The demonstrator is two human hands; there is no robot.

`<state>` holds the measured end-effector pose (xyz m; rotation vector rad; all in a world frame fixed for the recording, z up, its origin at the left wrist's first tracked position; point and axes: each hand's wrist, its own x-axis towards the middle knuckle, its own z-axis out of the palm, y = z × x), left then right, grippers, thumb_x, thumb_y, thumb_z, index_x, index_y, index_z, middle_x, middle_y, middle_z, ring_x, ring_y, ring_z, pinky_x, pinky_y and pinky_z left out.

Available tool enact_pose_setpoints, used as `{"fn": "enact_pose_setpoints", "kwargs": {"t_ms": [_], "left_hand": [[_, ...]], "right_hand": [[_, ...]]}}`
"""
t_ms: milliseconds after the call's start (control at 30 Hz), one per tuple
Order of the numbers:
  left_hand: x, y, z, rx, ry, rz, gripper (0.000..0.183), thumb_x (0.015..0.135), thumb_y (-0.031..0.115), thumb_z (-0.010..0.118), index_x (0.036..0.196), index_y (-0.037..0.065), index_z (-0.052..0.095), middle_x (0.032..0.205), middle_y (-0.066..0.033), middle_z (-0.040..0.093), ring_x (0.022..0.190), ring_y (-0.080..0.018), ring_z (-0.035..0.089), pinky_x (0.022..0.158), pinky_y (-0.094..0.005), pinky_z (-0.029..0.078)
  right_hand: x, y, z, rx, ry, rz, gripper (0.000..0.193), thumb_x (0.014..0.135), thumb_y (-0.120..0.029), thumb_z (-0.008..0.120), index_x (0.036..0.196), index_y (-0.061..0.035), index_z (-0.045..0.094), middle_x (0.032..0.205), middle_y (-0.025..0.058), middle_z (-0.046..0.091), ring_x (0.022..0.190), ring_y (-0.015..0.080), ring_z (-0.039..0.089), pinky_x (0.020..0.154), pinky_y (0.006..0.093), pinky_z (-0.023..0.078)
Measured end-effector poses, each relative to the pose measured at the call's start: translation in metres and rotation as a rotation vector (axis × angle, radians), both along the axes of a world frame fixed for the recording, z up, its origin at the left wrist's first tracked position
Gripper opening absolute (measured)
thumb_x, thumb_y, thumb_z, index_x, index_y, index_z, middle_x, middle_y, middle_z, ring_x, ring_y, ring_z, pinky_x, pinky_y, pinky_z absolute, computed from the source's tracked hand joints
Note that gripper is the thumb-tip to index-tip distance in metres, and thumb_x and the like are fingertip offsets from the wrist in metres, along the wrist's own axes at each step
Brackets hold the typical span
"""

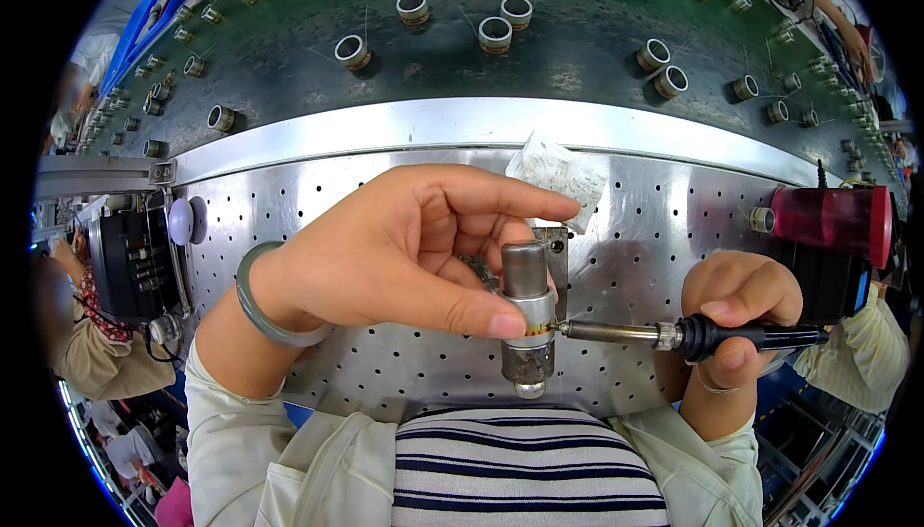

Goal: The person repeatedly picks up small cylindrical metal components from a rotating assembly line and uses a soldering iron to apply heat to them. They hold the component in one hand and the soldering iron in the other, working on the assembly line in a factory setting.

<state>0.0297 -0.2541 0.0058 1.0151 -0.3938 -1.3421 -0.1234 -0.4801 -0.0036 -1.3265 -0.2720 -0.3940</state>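
A metal ring with a yellowish band sits around a steel cylindrical post. My left hand is closed on the ring, its thumb pressed to the band and the index finger stretched out above; some fingers are hidden behind the post. In my right hand is a soldering iron with a black handle, gripped between thumb and fingers. Its tip points left and meets the band at the ring's right side, or comes very close to it. A metal bracket shows behind the post.
A perforated metal worktop lies beneath. On the green conveyor belt beyond it stand several metal rings with thin wires. A crumpled white cloth lies behind my left hand. A red translucent container stands at right. Other people work at both sides.
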Motion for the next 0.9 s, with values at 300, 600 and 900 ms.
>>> {"fn": "enact_pose_setpoints", "kwargs": {"t_ms": [300,600,900], "left_hand": [[0.0,-0.001,-0.001,-0.018,0.016,-0.003,0.071,0.067,-0.011,0.07,0.13,-0.01,0.038,0.098,-0.0204,0.062,0.088,-0.0177,0.064,0.069,-0.0188,0.056],[-0.001,0.0,0.001,-0.009,0.023,0.002,0.071,0.067,-0.012,0.069,0.131,-0.01,0.037,0.098,-0.0207,0.062,0.09,-0.0183,0.063,0.067,-0.0178,0.054],[-0.007,-0.003,0.008,0.029,0.043,0.074,0.072,0.067,-0.012,0.07,0.131,-0.009,0.038,0.098,-0.0186,0.062,0.091,-0.0178,0.063,0.065,-0.0164,0.053]], "right_hand": [[0.001,-0.002,-0.004,0.018,-0.013,0.062,0.028,0.068,-0.001,0.077,0.086,0.0067,0.057,0.064,0.0108,0.058,0.046,0.015,0.052,0.042,0.0243,0.038],[0.006,-0.011,-0.005,-0.092,-0.11,0.178,0.033,0.068,0.003,0.075,0.095,0.0088,0.058,0.069,0.0135,0.06,0.046,0.0168,0.054,0.042,0.0258,0.039],[0.005,-0.014,-0.003,-0.077,-0.117,0.164,0.033,0.067,0.003,0.075,0.095,0.0094,0.057,0.067,0.0132,0.059,0.046,0.0174,0.054,0.04,0.0267,0.038]]}}
